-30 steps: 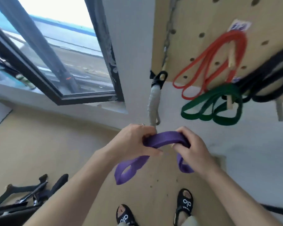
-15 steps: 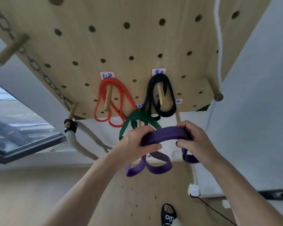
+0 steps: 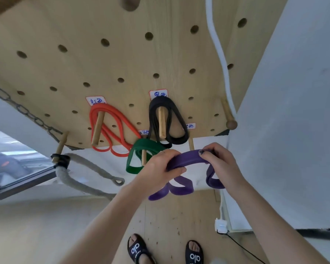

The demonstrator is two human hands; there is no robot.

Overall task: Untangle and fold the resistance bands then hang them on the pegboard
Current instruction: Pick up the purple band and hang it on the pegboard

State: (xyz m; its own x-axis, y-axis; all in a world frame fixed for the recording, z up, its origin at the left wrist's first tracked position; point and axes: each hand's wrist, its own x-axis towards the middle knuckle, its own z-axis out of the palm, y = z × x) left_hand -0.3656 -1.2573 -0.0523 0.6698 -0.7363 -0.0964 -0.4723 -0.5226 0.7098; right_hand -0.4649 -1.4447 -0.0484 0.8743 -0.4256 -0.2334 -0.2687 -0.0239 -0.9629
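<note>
A folded purple resistance band (image 3: 187, 160) arches between my two hands just below the wooden pegboard (image 3: 122, 60). My left hand (image 3: 158, 168) grips its left part, with loops hanging beneath. My right hand (image 3: 220, 164) grips the right part, another loop drooping under it. On the pegboard, a red band (image 3: 114, 128) hangs on a peg, a black band (image 3: 171, 121) on another, and a green band (image 3: 141, 155) on a lower peg beside my left hand. A bare peg (image 3: 191, 144) pokes out just above the purple band.
A chain (image 3: 27, 113) and a grey rope (image 3: 80, 180) hang at the board's left edge. A white cord (image 3: 220, 54) runs down the right side past a long peg (image 3: 229, 116). A window (image 3: 13, 164) lies left, a white wall right, my sandalled feet below.
The view has swung from the window up to the pegboard. Both hands have carried the purple band up and closer to the board, near the bare peg.
</note>
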